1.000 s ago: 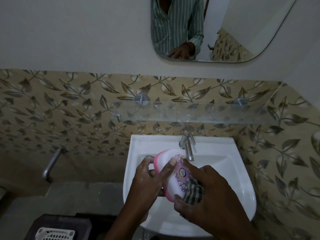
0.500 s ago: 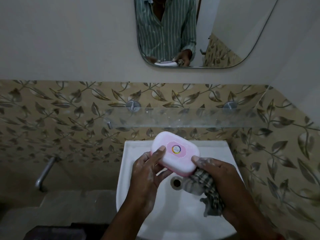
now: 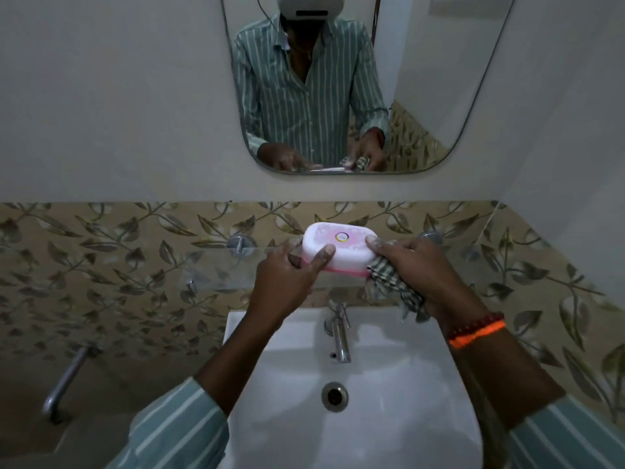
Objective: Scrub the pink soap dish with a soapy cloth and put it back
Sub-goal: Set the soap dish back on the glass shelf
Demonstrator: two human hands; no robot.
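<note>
Glass shelf (image 3: 216,265) lies bare left of the soap dish (image 3: 338,248); below, the tap (image 3: 338,333) juts over the open sink (image 3: 389,434).

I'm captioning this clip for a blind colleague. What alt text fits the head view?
Two hands hold a closed pink soap dish level at the glass shelf above a white sink: the left hand at its left end, the right hand at its right end, also bunching a checked cloth. A wall mirror reflects the person's striped shirt.
</note>
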